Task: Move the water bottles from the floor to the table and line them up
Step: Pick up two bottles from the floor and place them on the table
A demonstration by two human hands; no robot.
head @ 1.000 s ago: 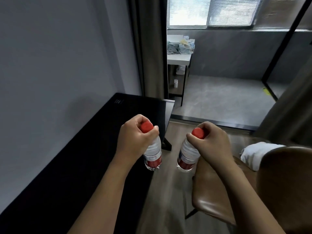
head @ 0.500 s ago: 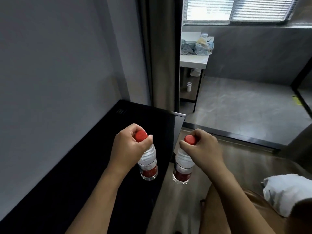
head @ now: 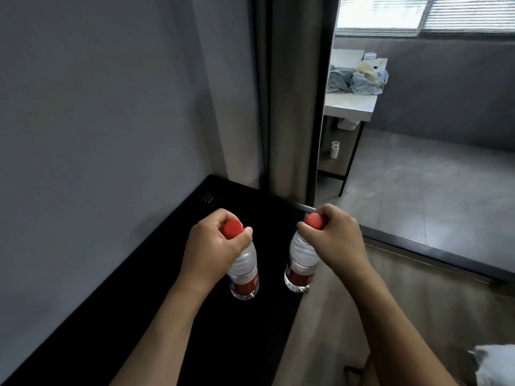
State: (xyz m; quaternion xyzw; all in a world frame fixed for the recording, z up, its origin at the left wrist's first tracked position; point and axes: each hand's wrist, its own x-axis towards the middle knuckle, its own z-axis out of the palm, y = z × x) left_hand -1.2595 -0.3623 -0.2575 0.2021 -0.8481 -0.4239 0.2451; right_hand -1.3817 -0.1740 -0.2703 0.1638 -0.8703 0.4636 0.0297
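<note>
Red caps (head: 233, 228) half hidden by gripping hands (head: 211, 246).

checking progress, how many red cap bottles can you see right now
2. One bottle is held by the left hand over the black table; the other bottle is held by the right hand at the table's edge. More may be out of view.

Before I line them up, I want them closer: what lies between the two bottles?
Nothing: in the head view only bare black table shows between the left bottle and the right bottle.
</note>
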